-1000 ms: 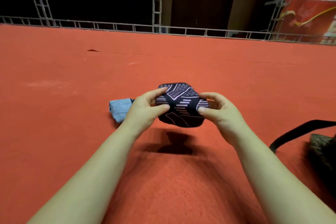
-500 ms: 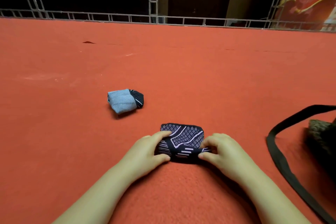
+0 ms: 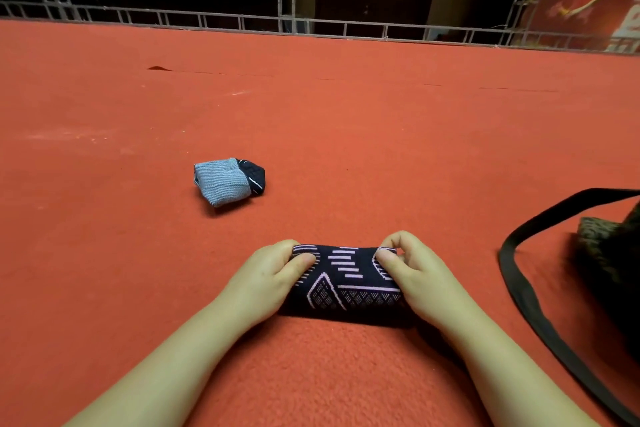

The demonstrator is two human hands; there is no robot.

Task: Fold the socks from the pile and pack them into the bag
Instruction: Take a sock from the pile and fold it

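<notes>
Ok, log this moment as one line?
patterned sock on carpet | left hand, right hand pinch its ends | folded blue sock apart | bag right

Patterned dark sock folded on carpet; bag right.

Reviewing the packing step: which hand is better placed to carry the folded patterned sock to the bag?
Probably the right hand. It pinches the patterned sock's right end, and the bag with its strap lies on that side. The left hand would have to cross over.
</notes>
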